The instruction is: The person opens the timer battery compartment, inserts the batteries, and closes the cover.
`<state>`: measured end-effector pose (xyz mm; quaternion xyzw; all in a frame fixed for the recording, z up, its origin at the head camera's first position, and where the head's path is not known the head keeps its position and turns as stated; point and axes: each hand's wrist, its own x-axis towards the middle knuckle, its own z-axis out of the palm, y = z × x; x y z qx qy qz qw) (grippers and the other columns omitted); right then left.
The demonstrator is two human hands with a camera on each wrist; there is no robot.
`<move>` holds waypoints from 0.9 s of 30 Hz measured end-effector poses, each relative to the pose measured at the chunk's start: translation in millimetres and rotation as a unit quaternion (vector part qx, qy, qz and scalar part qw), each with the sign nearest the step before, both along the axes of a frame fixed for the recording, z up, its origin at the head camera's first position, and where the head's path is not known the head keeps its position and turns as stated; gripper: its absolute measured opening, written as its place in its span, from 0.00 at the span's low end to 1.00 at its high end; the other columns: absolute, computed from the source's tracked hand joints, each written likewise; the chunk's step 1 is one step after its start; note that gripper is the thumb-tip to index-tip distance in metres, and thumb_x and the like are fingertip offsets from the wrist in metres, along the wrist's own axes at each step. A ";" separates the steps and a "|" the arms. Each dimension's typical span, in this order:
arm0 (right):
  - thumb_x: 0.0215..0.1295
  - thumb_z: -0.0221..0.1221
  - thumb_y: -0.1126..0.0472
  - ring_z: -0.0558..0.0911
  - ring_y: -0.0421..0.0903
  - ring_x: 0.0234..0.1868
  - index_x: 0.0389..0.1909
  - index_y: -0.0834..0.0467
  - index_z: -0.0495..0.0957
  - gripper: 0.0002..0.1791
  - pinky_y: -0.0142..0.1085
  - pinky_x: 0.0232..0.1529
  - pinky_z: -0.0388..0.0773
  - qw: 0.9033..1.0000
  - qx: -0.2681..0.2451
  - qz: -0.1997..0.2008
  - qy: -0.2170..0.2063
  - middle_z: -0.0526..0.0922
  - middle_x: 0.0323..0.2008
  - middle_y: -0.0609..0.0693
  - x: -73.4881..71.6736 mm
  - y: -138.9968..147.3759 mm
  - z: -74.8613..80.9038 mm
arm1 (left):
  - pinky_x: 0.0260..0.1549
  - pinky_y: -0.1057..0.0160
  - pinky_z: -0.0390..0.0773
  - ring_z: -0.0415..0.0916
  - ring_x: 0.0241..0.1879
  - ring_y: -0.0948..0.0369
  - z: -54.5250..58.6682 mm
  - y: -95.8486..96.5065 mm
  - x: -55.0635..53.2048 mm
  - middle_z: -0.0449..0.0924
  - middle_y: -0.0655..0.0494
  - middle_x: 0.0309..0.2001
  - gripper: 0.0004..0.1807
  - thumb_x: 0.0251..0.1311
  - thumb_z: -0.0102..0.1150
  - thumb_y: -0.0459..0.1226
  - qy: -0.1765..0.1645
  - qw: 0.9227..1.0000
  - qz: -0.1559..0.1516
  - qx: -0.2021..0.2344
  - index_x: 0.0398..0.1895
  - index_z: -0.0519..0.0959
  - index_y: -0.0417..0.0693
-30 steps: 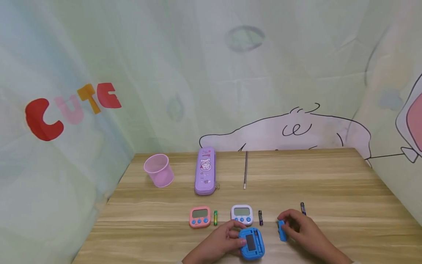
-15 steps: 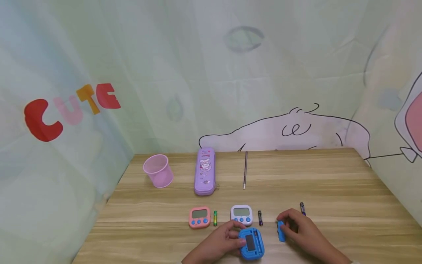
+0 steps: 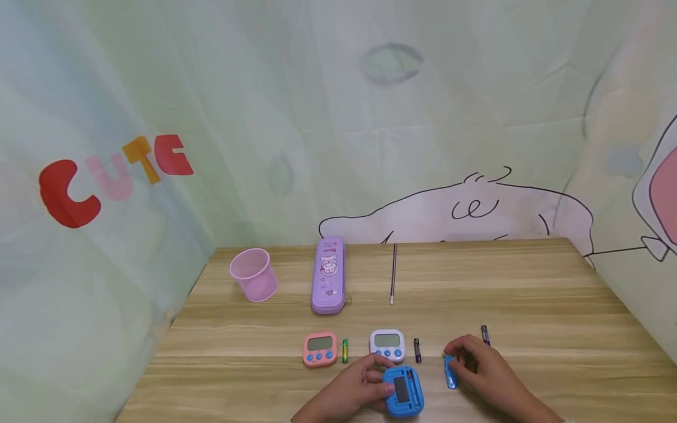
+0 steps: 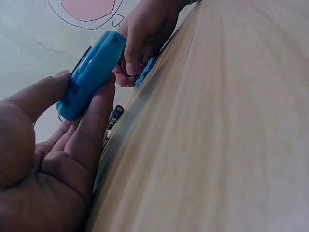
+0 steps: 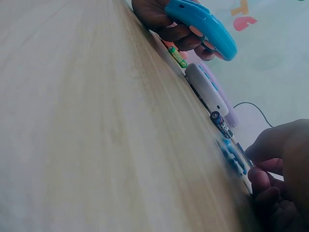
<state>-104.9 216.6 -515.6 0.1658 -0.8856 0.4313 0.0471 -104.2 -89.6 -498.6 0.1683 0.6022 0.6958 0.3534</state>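
My left hand [image 3: 351,390] holds a blue digital timer [image 3: 404,392] by its left side, thumb on its back, which faces up with the battery slot uncovered. A metallic bit shows at the slot's top end. In the left wrist view the timer [image 4: 89,75] is raised off the table. To the right, my right hand [image 3: 489,373] has curled fingers at the edge of a small blue battery cover [image 3: 451,372], low at the tabletop; the fingertips partly hide their contact. The cover [image 5: 233,157] looks blurred in the right wrist view.
A white timer [image 3: 387,345], a dark battery [image 3: 418,351], a pink timer [image 3: 319,349] and a green battery [image 3: 345,351] lie in a row. Another dark battery [image 3: 485,335] is beyond my right hand. Farther back are a pink cup [image 3: 259,282], a purple pencil case [image 3: 328,276] and a pencil [image 3: 394,274].
The battery cover has tilted and sunk slightly towards the tabletop at my right fingertips. My left hand and the blue timer stay almost still.
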 end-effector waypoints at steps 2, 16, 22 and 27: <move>0.61 0.66 0.62 0.72 0.35 0.29 0.41 0.48 0.78 0.10 0.28 0.25 0.74 1.000 -0.001 0.001 0.006 0.72 0.29 0.38 0.0 0.1 -0.7 | 0.44 0.57 0.84 0.81 0.47 0.52 0.0 0.0 -0.1 0.82 0.42 0.48 0.20 0.67 0.57 0.34 -0.004 1.000 0.000 -0.001 0.59 0.68 0.40; 0.62 0.66 0.59 0.73 0.37 0.29 0.40 0.50 0.78 0.08 0.29 0.25 0.75 0.999 -0.024 0.000 -0.036 0.74 0.30 0.40 1.6 0.6 3.5 | 0.43 0.56 0.84 0.81 0.47 0.52 -3.3 0.2 -1.0 0.82 0.42 0.49 0.20 0.66 0.58 0.33 -0.005 1.000 0.002 0.009 0.59 0.68 0.39; 0.63 0.65 0.62 0.74 0.38 0.29 0.39 0.51 0.79 0.07 0.29 0.25 0.76 0.998 -0.056 0.007 -0.018 0.76 0.31 0.41 2.7 1.1 4.3 | 0.44 0.56 0.84 0.81 0.47 0.51 -6.2 -0.2 -1.9 0.82 0.41 0.49 0.20 0.66 0.57 0.32 -0.006 1.000 0.001 0.011 0.59 0.68 0.38; 0.62 0.63 0.70 0.75 0.39 0.31 0.39 0.53 0.78 0.10 0.29 0.25 0.76 0.994 -0.095 0.009 0.055 0.79 0.32 0.44 1.4 9.9 6.4 | 0.44 0.56 0.84 0.81 0.47 0.51 -4.7 0.2 -2.2 0.82 0.42 0.49 0.20 0.66 0.58 0.33 -0.007 1.000 0.002 0.000 0.59 0.68 0.39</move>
